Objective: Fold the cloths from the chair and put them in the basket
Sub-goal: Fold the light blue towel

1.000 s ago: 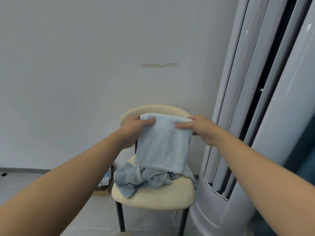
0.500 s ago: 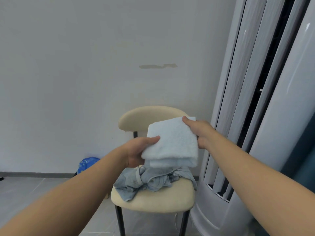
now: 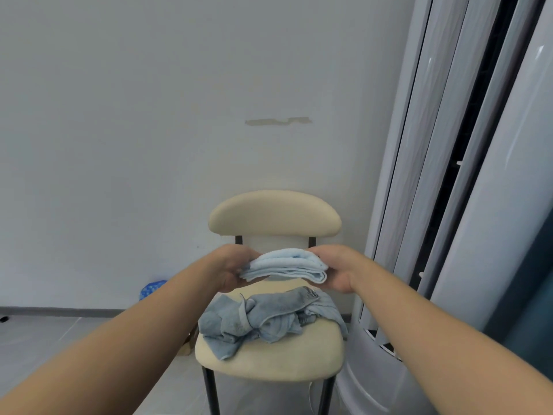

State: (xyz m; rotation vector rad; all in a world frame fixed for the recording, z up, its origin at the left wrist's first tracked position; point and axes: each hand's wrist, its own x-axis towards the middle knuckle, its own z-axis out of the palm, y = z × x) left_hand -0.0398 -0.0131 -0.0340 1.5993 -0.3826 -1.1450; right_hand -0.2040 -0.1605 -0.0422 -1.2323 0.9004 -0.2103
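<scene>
A light blue cloth, folded into a flat bundle of several layers, hangs in the air above the chair seat. My left hand grips its left end and my right hand grips its right end. Below it a crumpled grey-blue cloth lies in a heap on the cream chair, spilling over the seat's left and right sides. No basket is in view.
A tall white tower-shaped appliance stands close to the chair's right side. A plain wall is behind. A blue object sits on the grey tiled floor left of the chair, by the skirting.
The light blue cloth hung open from both hands a second ago. It has since been folded over twice and lowered into a flat bundle held level between the hands.
</scene>
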